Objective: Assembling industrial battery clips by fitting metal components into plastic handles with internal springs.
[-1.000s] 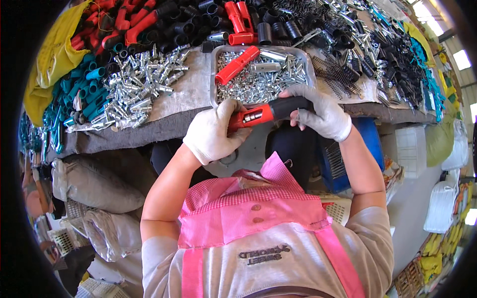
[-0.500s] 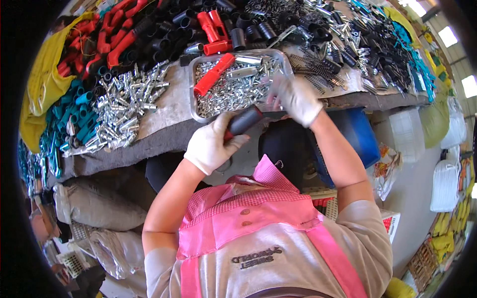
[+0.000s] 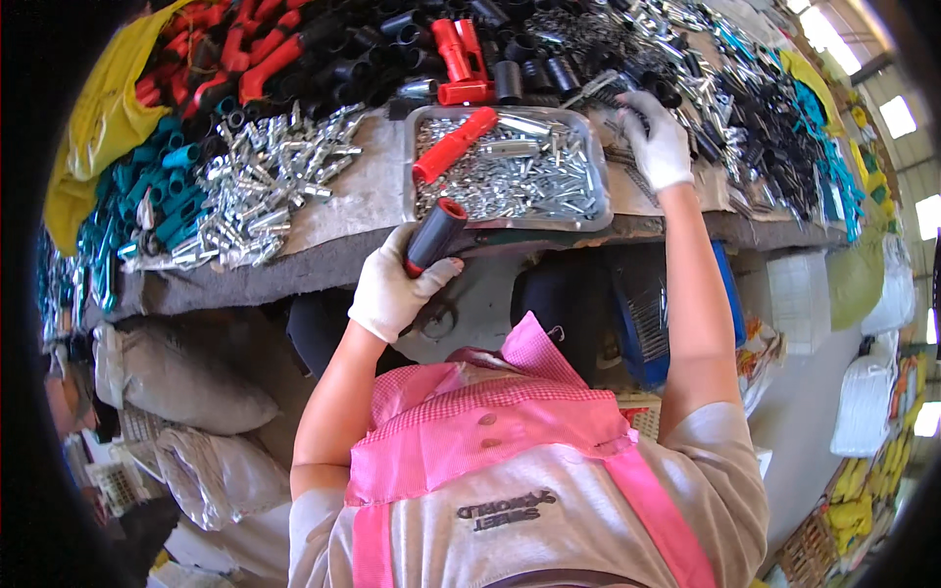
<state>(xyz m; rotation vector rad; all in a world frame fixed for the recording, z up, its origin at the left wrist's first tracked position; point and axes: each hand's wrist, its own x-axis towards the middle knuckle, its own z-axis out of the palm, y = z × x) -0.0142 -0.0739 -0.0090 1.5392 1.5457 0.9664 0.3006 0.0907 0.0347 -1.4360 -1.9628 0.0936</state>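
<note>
My left hand point(image 3: 387, 294), in a white glove, is wrapped round a black tubular sleeve with red ends point(image 3: 437, 238). The sleeve's open red end tilts up toward the tray. My right hand point(image 3: 659, 147), also gloved, reaches over the bench just right of the tray. Its fingers curl together at dark springs point(image 3: 627, 162) and small black parts; what they pinch is hidden. Between the hands lies a clear plastic tray point(image 3: 410, 186) of small silver metal pins. A red plastic tubular part point(image 3: 456, 145) and larger metal shafts rest on the pins.
Silver metal fittings point(image 3: 265, 186) heap left of the tray, beside teal sleeves point(image 3: 176, 201) and a yellow sack point(image 3: 98, 127). Red and black plastic parts pile behind. Black and silver parts point(image 3: 765, 137) cover the right side. Under the bench edge stands a blue bin point(image 3: 647, 343).
My right hand has moved from above the tray to the spring pile at right. My left hand has shifted slightly left and lower, tipping the black sleeve more upright.
</note>
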